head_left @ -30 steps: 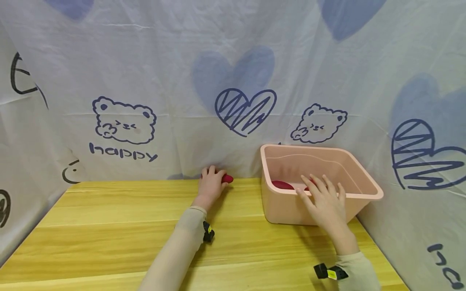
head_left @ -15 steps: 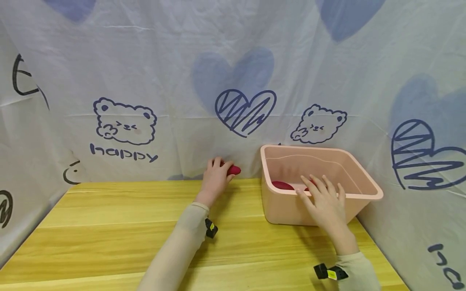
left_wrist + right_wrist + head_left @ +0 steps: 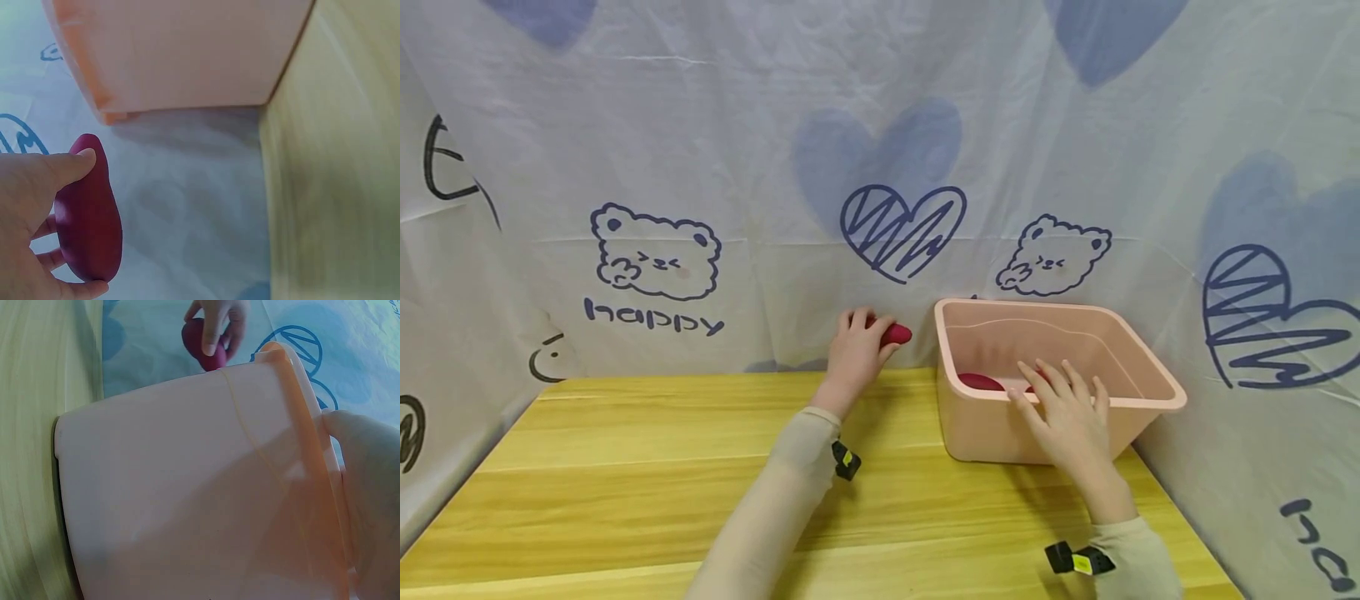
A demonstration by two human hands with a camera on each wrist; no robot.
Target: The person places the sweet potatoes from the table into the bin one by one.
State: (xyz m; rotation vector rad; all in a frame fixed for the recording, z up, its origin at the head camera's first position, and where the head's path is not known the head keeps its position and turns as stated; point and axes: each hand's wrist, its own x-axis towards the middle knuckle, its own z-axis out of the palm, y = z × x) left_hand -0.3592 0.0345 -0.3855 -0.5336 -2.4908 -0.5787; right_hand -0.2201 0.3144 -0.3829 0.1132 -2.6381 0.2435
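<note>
Above the back edge of the table, my left hand (image 3: 857, 354) holds a dark red, sweet-potato-shaped thing (image 3: 897, 334). In the left wrist view the thumb lies on the near side of this smooth, tapered thing (image 3: 90, 219), and fingers curl behind and under it. To its right stands a pink plastic bin (image 3: 1000, 429). My right hand (image 3: 1075, 417) rests over the bin's near rim, its fingers spread and fairly straight. Inside the bin lies another dark red thing (image 3: 980, 382). A further red patch (image 3: 1039, 382) shows between my right fingers, mostly hidden.
A wooden table (image 3: 647, 483) carries the bin at its right rear. Behind and beside it hangs a pale cloth (image 3: 775, 167) with hearts and bear drawings, close to the bin's back and right side. Black wrist devices (image 3: 846, 460) sit on both sleeves.
My left hand has lifted the dark red, sweet-potato-shaped thing off the back of the table and moved it up and right towards the bin. My right hand has stayed on the rim.
</note>
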